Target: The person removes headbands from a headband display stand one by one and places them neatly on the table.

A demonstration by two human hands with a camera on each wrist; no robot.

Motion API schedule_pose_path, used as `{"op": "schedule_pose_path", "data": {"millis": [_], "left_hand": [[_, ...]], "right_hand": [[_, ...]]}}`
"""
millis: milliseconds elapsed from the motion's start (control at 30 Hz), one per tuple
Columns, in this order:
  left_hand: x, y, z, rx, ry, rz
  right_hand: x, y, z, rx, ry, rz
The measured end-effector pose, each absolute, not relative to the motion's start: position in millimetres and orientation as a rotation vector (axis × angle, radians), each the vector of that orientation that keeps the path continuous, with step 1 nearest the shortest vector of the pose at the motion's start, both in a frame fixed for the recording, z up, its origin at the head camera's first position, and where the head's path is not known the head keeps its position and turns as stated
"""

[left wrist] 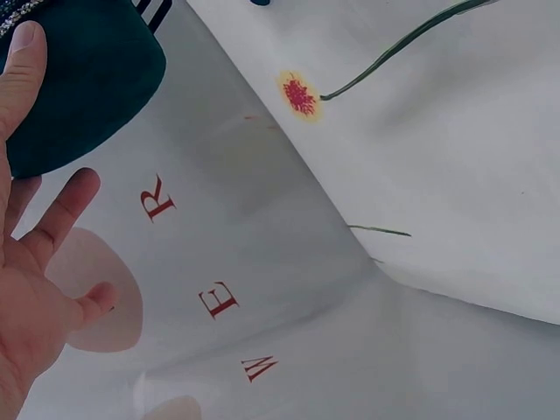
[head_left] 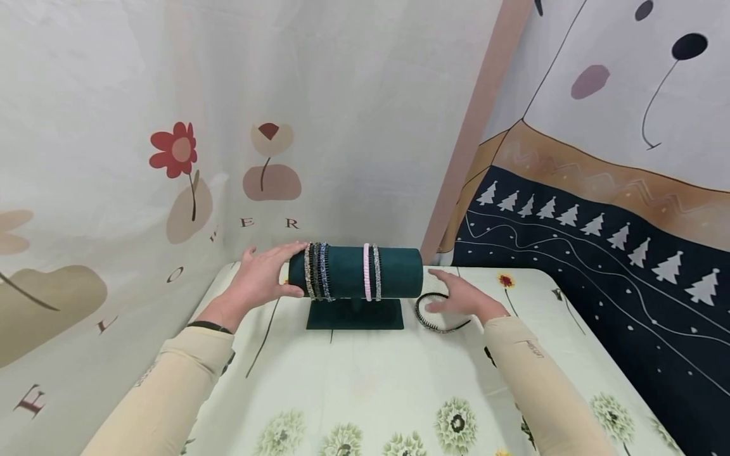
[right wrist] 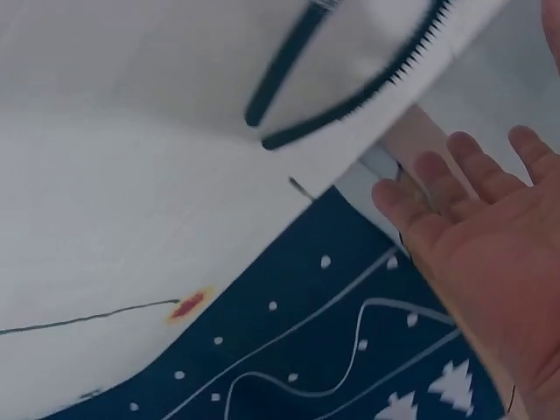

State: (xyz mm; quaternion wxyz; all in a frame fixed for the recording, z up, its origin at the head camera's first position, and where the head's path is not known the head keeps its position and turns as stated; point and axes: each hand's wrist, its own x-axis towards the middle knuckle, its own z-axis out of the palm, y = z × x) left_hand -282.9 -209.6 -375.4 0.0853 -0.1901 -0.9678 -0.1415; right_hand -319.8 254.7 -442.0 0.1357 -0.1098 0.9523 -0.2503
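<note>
Now the left hand (head_left: 259, 278) should hold the green stand (head_left: 356, 273) steady with flat fingers while the open right hand (head_left: 462, 296) pinches the black headband (head_left: 440, 315) gently.

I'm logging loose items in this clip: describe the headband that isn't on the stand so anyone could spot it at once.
Start at the dark green velvet roll stand in the middle of the flower-print table. Just right of its base, a thin black toothed headband lies flat on the cloth under the right hand. Unlike the sparkly and pink bands wrapped over the roll, it lies alone on the table.
</note>
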Motion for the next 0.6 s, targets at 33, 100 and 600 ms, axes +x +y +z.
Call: {"op": "schedule_pose_path", "data": {"millis": [33, 100, 600], "left_hand": [[-282.8, -209.4, -375.3, -0.570, -2.885, -0.426], [-282.3, -209.3, -374.9, -0.573, -2.882, -0.425], [-280.3, -210.5, -373.2, -0.582, -2.877, -0.441]], "right_hand": [[-319.0, 258.8, -438.8, -0.321, 2.762, -0.761], [-317.4, 267.2, -432.0, -0.325, 2.776, -0.824], [-313.4, 248.8, -369.7, -0.463, 2.863, -1.289]]}}
